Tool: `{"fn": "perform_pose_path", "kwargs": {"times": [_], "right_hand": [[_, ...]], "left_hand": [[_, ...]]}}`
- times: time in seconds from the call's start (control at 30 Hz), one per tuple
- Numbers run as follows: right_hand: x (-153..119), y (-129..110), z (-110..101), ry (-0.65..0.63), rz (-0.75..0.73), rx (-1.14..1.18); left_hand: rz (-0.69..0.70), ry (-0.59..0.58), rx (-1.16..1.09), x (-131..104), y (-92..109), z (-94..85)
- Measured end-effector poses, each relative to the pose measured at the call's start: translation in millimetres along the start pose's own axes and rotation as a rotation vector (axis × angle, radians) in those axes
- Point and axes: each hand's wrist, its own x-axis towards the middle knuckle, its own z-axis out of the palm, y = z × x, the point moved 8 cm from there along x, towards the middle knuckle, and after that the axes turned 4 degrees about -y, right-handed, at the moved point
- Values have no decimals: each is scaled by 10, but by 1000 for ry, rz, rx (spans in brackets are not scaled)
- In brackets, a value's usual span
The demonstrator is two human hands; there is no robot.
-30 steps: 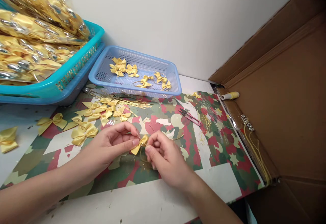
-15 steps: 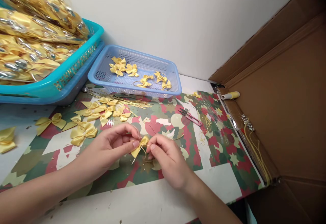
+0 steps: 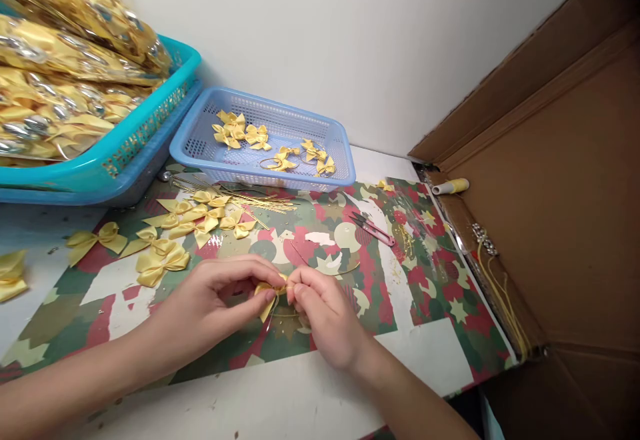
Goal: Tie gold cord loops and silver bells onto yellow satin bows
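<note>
A small yellow satin ribbon bow (image 3: 267,311) is held over the patterned paper, partly covered by fingers. My left hand (image 3: 220,297) is closed, pinching the bow between thumb and fingertips. Against the bow's right side, my right hand (image 3: 327,310) pinches a thin gold cord (image 3: 287,315), part of which curves out below the fingers. The exact crossing of cord and bow is hidden by my fingertips. Left of my hands lie several loose yellow bows (image 3: 163,261), with a bundle of thin gold ties (image 3: 265,201) just behind them.
A blue basket (image 3: 260,172) holding several bows stands at the back. Bagged bows fill a turquoise basket (image 3: 150,137) at left. Pink-handled thread snips (image 3: 375,230) lie right of centre on the patterned paper (image 3: 425,300). A cardboard wall (image 3: 550,213) bounds the right side.
My fingertips have drawn closer together around the bow, covering more of it. The right hand's pinch has moved slightly left against the bow, and the pale tip that stuck out below is less distinct.
</note>
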Motion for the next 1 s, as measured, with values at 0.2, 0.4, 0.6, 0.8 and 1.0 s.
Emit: {"fn": "perform_pose_path", "kwargs": {"times": [0.2,0.4,0.6,0.8,1.0], "right_hand": [[18,16,-3,7,12,4],[13,-5,20,1,16,-9],[13,-27,23,-5,-5,-6],[19,-98,39,5,-80,-51],[0,-165,44,14,-154,-91]], "left_hand": [[30,71,88,-33,-21,-35],[65,138,107,-39,40,-50],[68,173,27,-27,72,-67],[39,189,-8,-22,78,-82],[-99,176,-84,-23,-42,-110]]}}
